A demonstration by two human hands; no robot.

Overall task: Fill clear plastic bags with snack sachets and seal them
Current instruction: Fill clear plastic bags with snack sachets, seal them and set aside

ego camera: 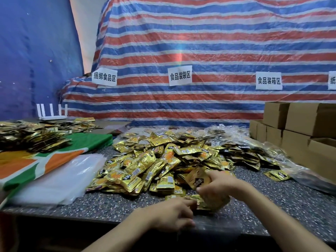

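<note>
Near edge of counter, between my hands: clear bag (214,202), lying low on the speckled counter (272,206), gold packets showing through it; kept close so each drop is short.
Sachet in hand: gold sachet (197,179), pinched between thumb and fingers of my right hand (218,184), tilted above the bag, likely bound for its mouth.
Left hand (172,213): fingers reach to the bag's near edge, I judge to hold the mouth wide; blur hides any pinch, so I cannot tell.
Loose pile (154,160): heaped just beyond the bag, supply within reach.
Flat bags (60,179): spare stack, left of the pile.
Filled bags (245,148): behind the pile, beside cardboard boxes (300,124).
Obstruction: pile crowds the bag's far side; strays may slide under its mouth.
Green-orange cloth (45,160): far left, carrying a second heap (32,137).
</note>
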